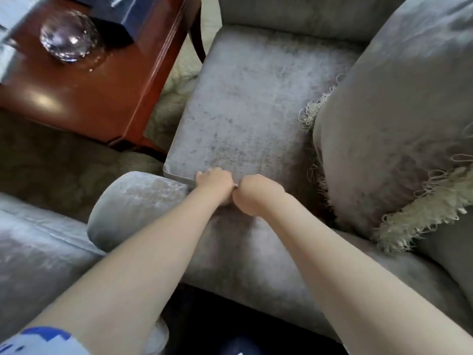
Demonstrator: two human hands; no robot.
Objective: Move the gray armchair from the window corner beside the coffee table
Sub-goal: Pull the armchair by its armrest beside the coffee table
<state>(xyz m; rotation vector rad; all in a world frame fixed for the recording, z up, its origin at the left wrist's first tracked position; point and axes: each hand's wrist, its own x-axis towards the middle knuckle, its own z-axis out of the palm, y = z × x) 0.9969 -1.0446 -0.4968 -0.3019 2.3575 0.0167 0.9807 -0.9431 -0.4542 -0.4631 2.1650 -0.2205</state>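
The gray velvet armchair (245, 103) fills the middle of the head view, seen from over its near armrest (143, 208). My left hand (213, 184) and my right hand (258, 194) sit side by side on the inner side of that armrest, fingers curled down over it where it meets the seat cushion. A gray fringed pillow (394, 129) leans against the chair's back at the right. The red-brown wooden coffee table (97, 80) stands at the upper left, a narrow strip of carpet away from the seat's front.
A glass ball (69, 35) and a dark box (133, 11) rest on the table. Another gray upholstered piece (33, 254) lies at the lower left, touching the armrest. Patterned carpet (51, 162) covers the floor between them.
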